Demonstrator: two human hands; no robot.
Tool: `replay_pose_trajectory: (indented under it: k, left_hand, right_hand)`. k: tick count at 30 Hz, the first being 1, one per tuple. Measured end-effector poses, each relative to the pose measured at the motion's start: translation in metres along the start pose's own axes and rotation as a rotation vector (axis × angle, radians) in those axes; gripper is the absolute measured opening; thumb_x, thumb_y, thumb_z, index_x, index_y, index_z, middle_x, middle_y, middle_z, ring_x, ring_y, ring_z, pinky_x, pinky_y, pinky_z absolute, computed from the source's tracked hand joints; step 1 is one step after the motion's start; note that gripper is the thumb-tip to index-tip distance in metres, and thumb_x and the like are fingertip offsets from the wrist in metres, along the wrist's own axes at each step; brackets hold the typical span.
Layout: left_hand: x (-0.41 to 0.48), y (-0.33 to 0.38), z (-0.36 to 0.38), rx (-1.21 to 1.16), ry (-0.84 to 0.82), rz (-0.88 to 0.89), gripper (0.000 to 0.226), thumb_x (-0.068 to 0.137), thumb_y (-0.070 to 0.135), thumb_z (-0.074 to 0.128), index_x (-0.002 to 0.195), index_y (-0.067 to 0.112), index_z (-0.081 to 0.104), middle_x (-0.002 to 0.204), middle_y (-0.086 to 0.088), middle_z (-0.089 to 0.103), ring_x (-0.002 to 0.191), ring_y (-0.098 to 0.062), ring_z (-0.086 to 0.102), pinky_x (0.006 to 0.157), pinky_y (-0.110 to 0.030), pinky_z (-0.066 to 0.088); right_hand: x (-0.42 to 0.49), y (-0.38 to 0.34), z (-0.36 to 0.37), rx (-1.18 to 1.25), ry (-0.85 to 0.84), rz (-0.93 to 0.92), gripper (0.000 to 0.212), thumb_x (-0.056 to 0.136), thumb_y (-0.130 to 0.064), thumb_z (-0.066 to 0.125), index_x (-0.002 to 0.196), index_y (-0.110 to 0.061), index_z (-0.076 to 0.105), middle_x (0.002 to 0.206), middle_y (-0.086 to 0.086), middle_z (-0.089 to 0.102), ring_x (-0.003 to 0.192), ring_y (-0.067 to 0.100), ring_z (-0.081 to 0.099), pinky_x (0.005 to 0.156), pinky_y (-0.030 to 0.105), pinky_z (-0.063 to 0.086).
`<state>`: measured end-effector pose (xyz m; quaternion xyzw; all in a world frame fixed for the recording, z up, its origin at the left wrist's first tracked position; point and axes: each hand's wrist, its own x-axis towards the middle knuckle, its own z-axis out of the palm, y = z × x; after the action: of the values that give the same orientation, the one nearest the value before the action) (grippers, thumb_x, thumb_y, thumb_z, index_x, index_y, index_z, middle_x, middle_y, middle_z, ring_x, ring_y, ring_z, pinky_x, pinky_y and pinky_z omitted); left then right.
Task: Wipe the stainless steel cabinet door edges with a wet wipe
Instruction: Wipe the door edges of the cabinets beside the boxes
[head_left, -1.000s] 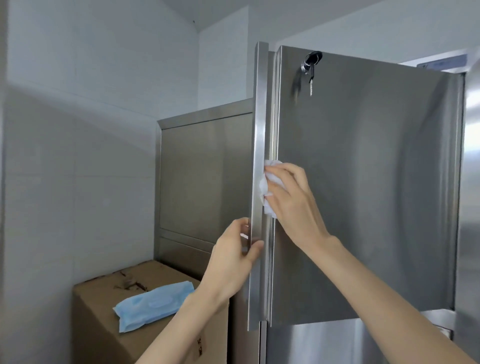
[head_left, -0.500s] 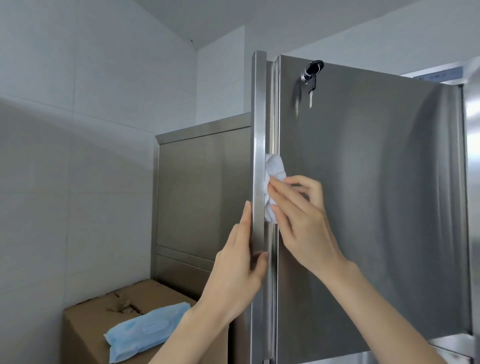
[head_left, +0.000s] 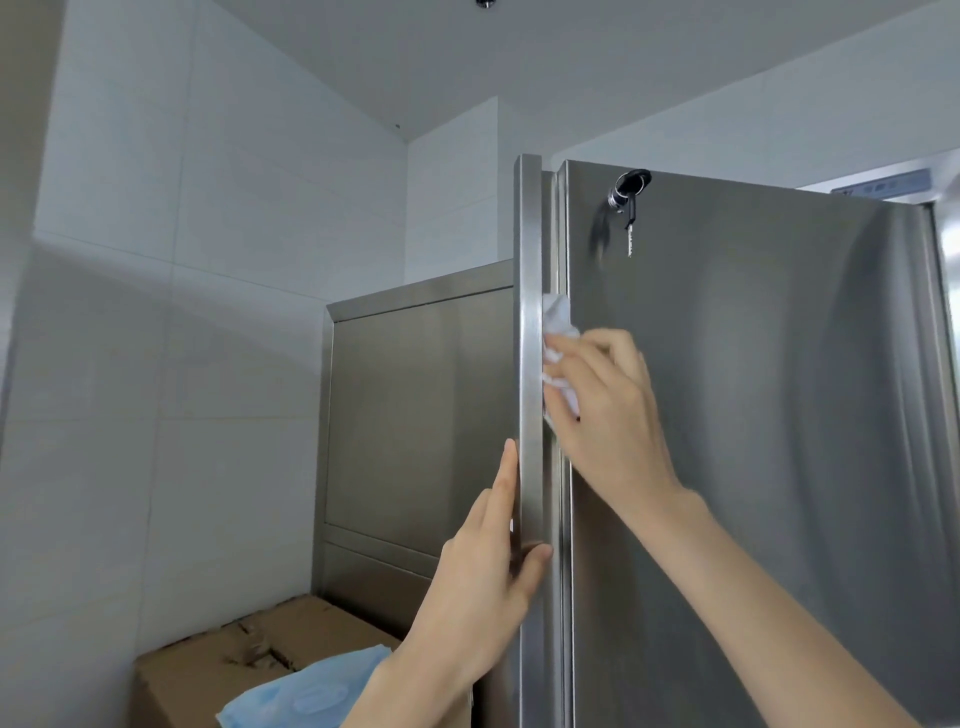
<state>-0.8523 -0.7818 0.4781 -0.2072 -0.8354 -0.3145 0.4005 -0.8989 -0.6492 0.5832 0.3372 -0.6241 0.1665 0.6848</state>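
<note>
A stainless steel cabinet door (head_left: 753, 415) stands ajar, its narrow left edge (head_left: 529, 338) facing me. My right hand (head_left: 605, 410) holds a crumpled white wet wipe (head_left: 558, 325) and presses it into the groove just right of that edge, about mid-height. My left hand (head_left: 483, 587) holds the edge lower down, fingers flat along its left face and thumb on the front.
A key (head_left: 630, 218) hangs from the lock near the door's top left. A second steel cabinet (head_left: 415, 415) stands behind on the left. A cardboard box (head_left: 208, 670) below carries a blue wipe packet (head_left: 306, 691). White tiled walls close in the left side.
The view has tilted upward. My right hand with the wipe has slid up along the door edge. My left hand has straightened its fingers against the edge.
</note>
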Motion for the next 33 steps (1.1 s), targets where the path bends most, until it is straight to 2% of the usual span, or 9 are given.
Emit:
replay_pose_trajectory:
  k: [5,8,13,17,22,24,28,30,33]
  left_hand:
    - [0.003,-0.003,0.002,-0.003,0.001,-0.011,0.090,0.096,0.025,0.054,0.144,0.052,-0.017,0.113,0.013,0.050,0.093,-0.009,0.057,0.091,-0.033,0.047]
    - [0.005,-0.005,0.002,-0.009,-0.003,-0.024,0.090,0.097,0.025,0.055,0.144,0.055,-0.015,0.116,0.019,0.050,0.095,-0.006,0.058,0.094,-0.028,0.046]
    - [0.008,-0.008,0.000,-0.037,-0.023,-0.039,0.089,0.097,0.025,0.056,0.141,0.057,-0.015,0.112,0.016,0.050,0.092,-0.005,0.059,0.093,-0.028,0.047]
    - [0.009,-0.011,0.000,-0.044,-0.035,-0.024,0.089,0.096,0.027,0.056,0.144,0.055,-0.013,0.106,0.015,0.049,0.090,-0.008,0.059,0.090,-0.028,0.047]
    - [0.010,-0.016,0.003,-0.042,-0.006,-0.018,0.092,0.095,0.029,0.059,0.134,0.070,-0.013,0.117,0.030,0.045,0.095,-0.004,0.061,0.096,-0.021,0.046]
    - [0.011,-0.019,0.005,-0.034,0.001,-0.032,0.093,0.094,0.031,0.059,0.130,0.074,-0.014,0.125,0.024,0.046,0.102,-0.005,0.062,0.100,-0.022,0.045]
    - [0.013,-0.023,0.004,-0.034,0.002,-0.019,0.089,0.094,0.032,0.059,0.140,0.065,-0.009,0.132,0.015,0.050,0.097,-0.003,0.059,0.096,-0.017,0.043]
    - [0.013,-0.026,0.004,-0.052,0.002,-0.002,0.089,0.094,0.033,0.060,0.138,0.067,-0.009,0.127,0.018,0.050,0.096,-0.004,0.058,0.096,-0.018,0.043]
    - [0.013,-0.029,0.004,-0.094,-0.002,0.012,0.089,0.092,0.032,0.062,0.138,0.068,-0.006,0.132,0.024,0.038,0.119,-0.026,0.052,0.105,-0.035,0.043]
  right_hand:
    - [0.016,0.010,-0.003,0.060,-0.092,0.079,0.022,0.077,-0.001,0.071,0.098,-0.008,0.073,0.094,0.011,0.065,0.093,0.019,0.047,0.080,0.023,0.033]
    - [0.061,0.017,0.004,0.155,-0.093,0.193,0.018,0.080,0.007,0.061,0.091,-0.002,0.073,0.099,0.017,0.063,0.087,-0.006,0.038,0.073,0.003,0.031]
    - [0.042,0.004,0.012,0.116,-0.001,0.118,0.018,0.067,0.022,0.064,0.076,0.007,0.070,0.083,0.016,0.069,0.076,0.031,0.057,0.071,0.016,0.035]
    - [0.043,0.007,0.010,0.107,-0.028,0.104,0.018,0.066,0.018,0.064,0.076,0.004,0.070,0.084,0.013,0.070,0.075,0.029,0.056,0.069,0.020,0.041]
    - [0.114,0.022,0.020,-0.041,-0.038,0.181,0.040,0.080,0.012,0.049,0.117,0.002,0.059,0.089,0.010,0.065,0.095,0.027,0.048,0.073,0.034,0.041]
    - [0.112,0.017,0.022,-0.024,0.013,0.201,0.041,0.078,0.016,0.046,0.115,0.004,0.059,0.085,0.011,0.061,0.092,0.029,0.047,0.071,0.039,0.042]
    - [0.072,0.009,0.022,0.018,-0.018,0.137,0.023,0.073,0.018,0.045,0.086,0.005,0.059,0.079,0.013,0.061,0.082,0.029,0.046,0.062,0.041,0.043]
    - [0.089,0.016,0.021,-0.016,-0.024,0.124,0.029,0.076,0.016,0.046,0.099,0.007,0.061,0.081,0.014,0.062,0.086,0.030,0.048,0.066,0.038,0.040]
    - [0.136,0.024,0.022,-0.087,-0.007,0.144,0.031,0.082,0.013,0.041,0.104,0.004,0.060,0.087,0.014,0.062,0.091,0.027,0.048,0.070,0.036,0.040]
